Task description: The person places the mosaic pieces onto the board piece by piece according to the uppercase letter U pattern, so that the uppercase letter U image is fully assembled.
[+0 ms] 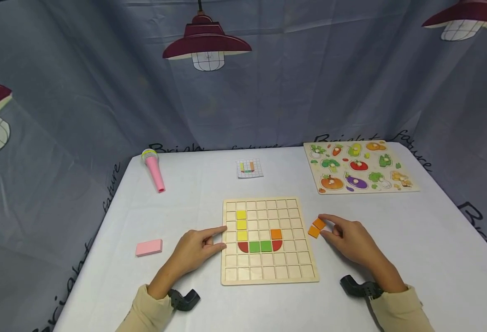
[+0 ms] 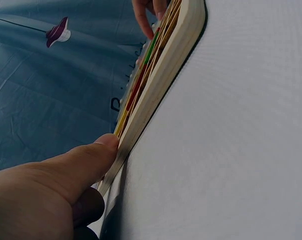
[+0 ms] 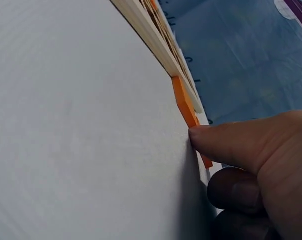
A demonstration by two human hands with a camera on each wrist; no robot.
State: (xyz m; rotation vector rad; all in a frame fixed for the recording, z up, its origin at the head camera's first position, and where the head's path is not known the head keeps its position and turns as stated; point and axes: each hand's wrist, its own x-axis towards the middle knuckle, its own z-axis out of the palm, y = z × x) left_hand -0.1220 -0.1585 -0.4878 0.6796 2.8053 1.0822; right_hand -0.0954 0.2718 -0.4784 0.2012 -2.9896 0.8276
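A wooden grid board lies on the table. Its cells hold a column of yellow tiles, two green tiles, two red rounded tiles and one orange tile. My left hand touches the board's left edge with thumb and index finger extended. On the other side, my right hand has thumb and index finger about two loose orange tiles, pinching the farther one. In the right wrist view the thumb presses against an orange tile beside the board's edge.
A small pattern card lies beyond the board. At the far right is a vegetable puzzle board. A pink toy microphone and a pink block lie on the left. Grey printed cloth hangs behind the white table.
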